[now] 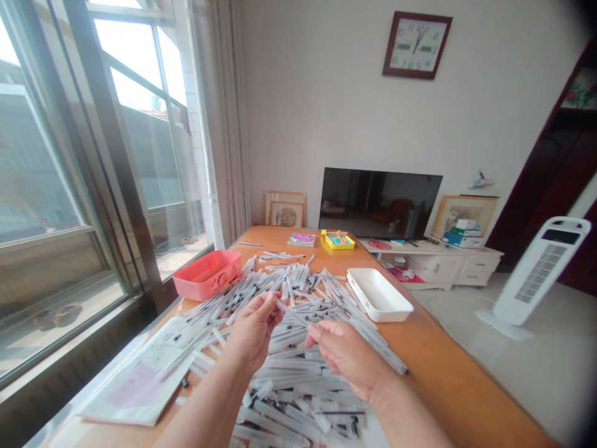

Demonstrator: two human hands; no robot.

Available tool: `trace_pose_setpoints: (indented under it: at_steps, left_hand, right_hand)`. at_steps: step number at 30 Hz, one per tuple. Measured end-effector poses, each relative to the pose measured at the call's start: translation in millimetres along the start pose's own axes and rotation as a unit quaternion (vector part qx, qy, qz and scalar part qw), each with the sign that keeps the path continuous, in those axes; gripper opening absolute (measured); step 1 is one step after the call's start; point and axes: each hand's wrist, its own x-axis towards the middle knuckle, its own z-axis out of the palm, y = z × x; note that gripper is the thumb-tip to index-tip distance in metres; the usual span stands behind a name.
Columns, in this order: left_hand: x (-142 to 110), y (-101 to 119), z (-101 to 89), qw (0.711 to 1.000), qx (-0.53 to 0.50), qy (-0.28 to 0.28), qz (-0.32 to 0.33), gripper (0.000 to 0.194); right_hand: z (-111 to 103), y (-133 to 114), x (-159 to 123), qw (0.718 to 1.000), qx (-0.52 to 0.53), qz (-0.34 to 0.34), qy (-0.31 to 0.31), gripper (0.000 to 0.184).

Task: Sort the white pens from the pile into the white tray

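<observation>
Grips a translucent pen barrel (293, 313) by opposite ends, slanting lengthwise from left fingers (271, 303) across to right fingers (316, 334).

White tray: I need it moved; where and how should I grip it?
Probably the right long rim of the white tray, pinched from the right: it sits upright and open-topped, pen parts crowd its left side, while its right faces the edge of the table.
</observation>
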Motion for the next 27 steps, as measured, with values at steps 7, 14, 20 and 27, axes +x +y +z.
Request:
trace_pose_setpoints:
  at_steps: [7,14,20,27]
  left_hand:
    - [0,1,1.7,0.996,0.058,0.073,0.013,0.038]
    - [-3,6,1.7,0.999,0.047,0.021,-0.003,0.038]
    - [-7,12,3.2,0.997,-0.002,-0.080,0.002,0.038]
    - [0,7,-1.4,0.998,0.051,-0.012,0.027,0.026]
  right_hand:
    - [6,3,4,0.961,-0.222,-0.148,0.074,0.041]
    - [5,1,4,0.996,-0.061,-0.059,0.037,0.042]
    - [-4,-1,0,0.988,0.144,0.033,-0.051,0.039]
    - [2,-4,1,1.000,0.006,-0.022,0.018,0.038]
